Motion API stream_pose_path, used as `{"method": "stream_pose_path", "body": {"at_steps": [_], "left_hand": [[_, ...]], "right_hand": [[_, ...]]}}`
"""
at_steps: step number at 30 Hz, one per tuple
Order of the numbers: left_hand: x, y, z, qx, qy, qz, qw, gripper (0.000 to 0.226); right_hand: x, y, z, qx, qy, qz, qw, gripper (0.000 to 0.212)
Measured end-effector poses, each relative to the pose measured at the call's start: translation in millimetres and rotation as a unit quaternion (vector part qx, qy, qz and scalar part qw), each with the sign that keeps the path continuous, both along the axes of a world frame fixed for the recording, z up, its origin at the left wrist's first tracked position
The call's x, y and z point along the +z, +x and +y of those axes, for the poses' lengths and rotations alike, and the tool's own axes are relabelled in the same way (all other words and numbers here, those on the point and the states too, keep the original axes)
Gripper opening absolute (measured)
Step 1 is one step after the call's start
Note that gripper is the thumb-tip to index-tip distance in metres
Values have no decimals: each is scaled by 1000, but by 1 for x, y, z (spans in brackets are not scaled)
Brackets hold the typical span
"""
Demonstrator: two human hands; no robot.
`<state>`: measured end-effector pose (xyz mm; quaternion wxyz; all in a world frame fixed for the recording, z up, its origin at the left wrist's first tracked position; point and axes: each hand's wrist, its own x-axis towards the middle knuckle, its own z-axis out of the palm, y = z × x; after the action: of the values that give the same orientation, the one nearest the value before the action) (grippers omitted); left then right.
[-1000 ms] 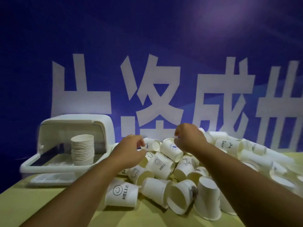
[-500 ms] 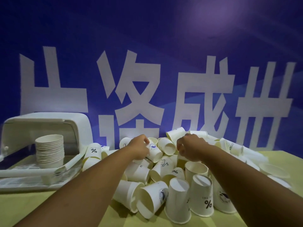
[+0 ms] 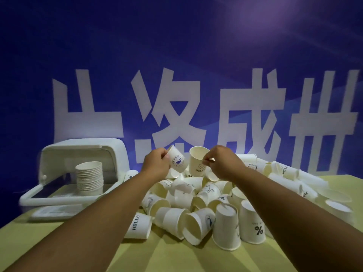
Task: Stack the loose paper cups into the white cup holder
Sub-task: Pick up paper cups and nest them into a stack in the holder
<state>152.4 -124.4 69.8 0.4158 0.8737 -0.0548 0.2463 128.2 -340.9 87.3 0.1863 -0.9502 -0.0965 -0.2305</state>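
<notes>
A heap of loose white paper cups (image 3: 198, 203) covers the middle and right of the table. My left hand (image 3: 157, 164) grips a tilted cup with a blue round logo (image 3: 177, 161), lifted above the heap. My right hand (image 3: 224, 163) pinches the rim of an upright cup printed HELLO (image 3: 197, 161), also lifted. The two cups hang side by side, nearly touching. At the left stands the white cup holder (image 3: 59, 200) with its lid raised, and a stack of nested cups (image 3: 89, 178) stands inside it.
The yellow-green table (image 3: 49, 242) runs to the front and left. A blue wall banner with large white characters (image 3: 176, 107) stands right behind the table. More cups (image 3: 290, 173) trail off to the far right edge.
Both hands have risen out of the heap, each now holding a cup. The view has swung back to the left, so the holder sits nearer the middle.
</notes>
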Motion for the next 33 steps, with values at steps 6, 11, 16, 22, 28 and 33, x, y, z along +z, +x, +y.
{"method": "stream_pose_path", "body": {"at_steps": [6,11,16,22,28,33], "left_hand": [[4,-26,69,59,48,-100,992,18],[0,-46,128,127,99,-168,973,21],[-6,-48,182,156,91,-212,960,17],[-12,-37,224,214,118,-238,940,17],[-33,-27,244,223,243,-246,911,18],[-42,-19,250,191,280,-138,931,29]], "right_hand": [[-1,-3,65,42,165,2,985,23],[-8,1,125,98,298,27,949,19],[-17,11,180,141,386,48,910,3],[-11,26,226,179,481,42,857,4],[-9,38,261,191,511,6,838,4],[-12,41,269,197,473,-48,858,8]]}}
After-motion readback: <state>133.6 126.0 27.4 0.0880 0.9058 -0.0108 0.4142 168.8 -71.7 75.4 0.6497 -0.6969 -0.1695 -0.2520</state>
